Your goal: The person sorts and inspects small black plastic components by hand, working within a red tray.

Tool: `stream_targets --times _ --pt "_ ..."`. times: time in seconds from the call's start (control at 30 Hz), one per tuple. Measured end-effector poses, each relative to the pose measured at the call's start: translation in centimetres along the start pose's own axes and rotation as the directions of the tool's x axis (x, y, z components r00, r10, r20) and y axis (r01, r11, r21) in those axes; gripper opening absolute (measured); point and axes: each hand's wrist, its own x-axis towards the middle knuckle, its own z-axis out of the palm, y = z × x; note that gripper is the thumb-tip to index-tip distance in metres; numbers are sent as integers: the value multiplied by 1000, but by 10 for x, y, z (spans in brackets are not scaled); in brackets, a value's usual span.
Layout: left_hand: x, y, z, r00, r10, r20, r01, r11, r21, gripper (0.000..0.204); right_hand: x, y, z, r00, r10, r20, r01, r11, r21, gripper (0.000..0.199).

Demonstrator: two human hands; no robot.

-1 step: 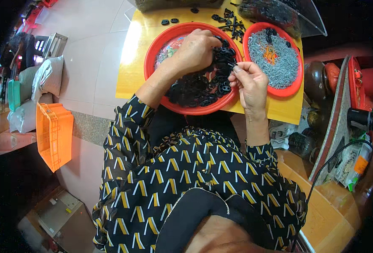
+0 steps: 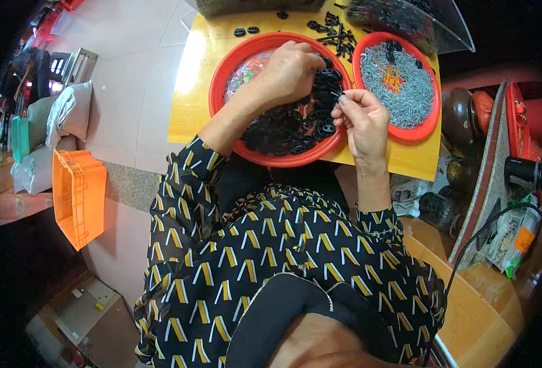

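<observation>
A round red basin (image 2: 271, 162) holds many small black plastic parts (image 2: 283, 132), some oval with two holes. My left hand (image 2: 288, 72) reaches over it, fingers curled down toward the parts at its right side; the fingertips are largely hidden, as is anything in them. At the basin's right rim my right hand (image 2: 364, 116) pinches thumb and forefinger together on something tiny and dark, too small to name. Close to that hand, on the right, a smaller red tray (image 2: 431, 116) is filled with silver screws (image 2: 399, 101) and a few orange pieces.
Loose black parts (image 2: 338, 38) lie on the yellow tabletop (image 2: 188, 116) beyond the basin. A clear bin (image 2: 448, 34) of dark pieces stands at the far right. An orange crate (image 2: 78, 202) is on the floor to my left, near white sacks (image 2: 72, 110).
My left hand has shifted very slightly left over the basin. The right hand keeps its place and its pinch.
</observation>
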Motion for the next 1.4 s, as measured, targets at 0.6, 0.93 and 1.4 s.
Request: stream_targets --times 0.6,0.93,1.4 --pt "-37 11 -19 982 -184 35 187 942 -278 23 0 0 -5 999 41 12 -42 997 72 7" --pt "-89 27 -34 788 -569 232 312 45 -949 24 -14 -5 27 975 123 183 -142 985 98 8" --pt "-111 31 -34 840 -504 201 51 -296 -954 23 -23 -7 61 969 52 242 -32 996 -88 9"
